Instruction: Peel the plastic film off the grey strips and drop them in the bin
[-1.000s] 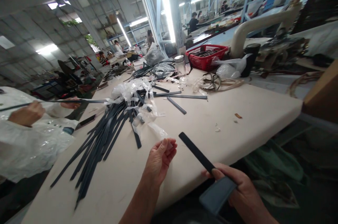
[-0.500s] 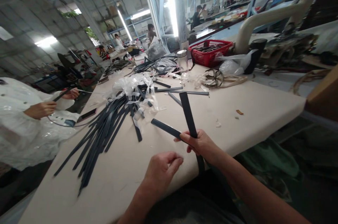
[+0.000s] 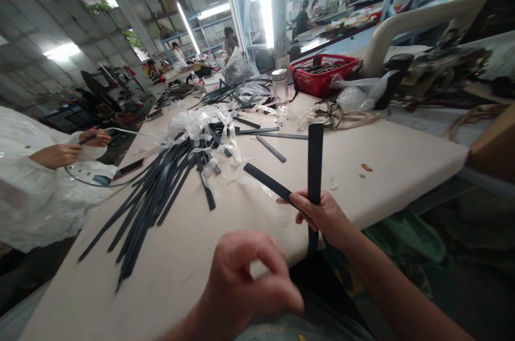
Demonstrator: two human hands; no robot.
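Observation:
My right hand [image 3: 324,215] is closed around two lengths of flat dark strap. One length [image 3: 315,161] stands nearly upright and hangs below the hand past the table edge. The other length [image 3: 267,181] slants up to the left, pinched by the thumb. Whether they are one folded strap or two, I cannot tell. My left hand [image 3: 249,274], blurred, is near the front edge, lower left of the right hand. Its thumb and fingers curl into a ring; anything pinched there cannot be made out. Left of my hands lies a pile of dark straps [image 3: 151,199].
Clear plastic film [image 3: 201,121] covers the pile's far end. Behind it stand a metal-lidded jar [image 3: 280,86] and a red basket [image 3: 322,78]. A co-worker in a white covering [image 3: 44,185] handles a strap at the left. A phone [image 3: 129,168] lies by the table edge [image 3: 402,180].
My right hand has moved right with the straps, and the long one now stands more upright. My left hand has come nearer the camera, its thumb and fingers forming a wider ring.

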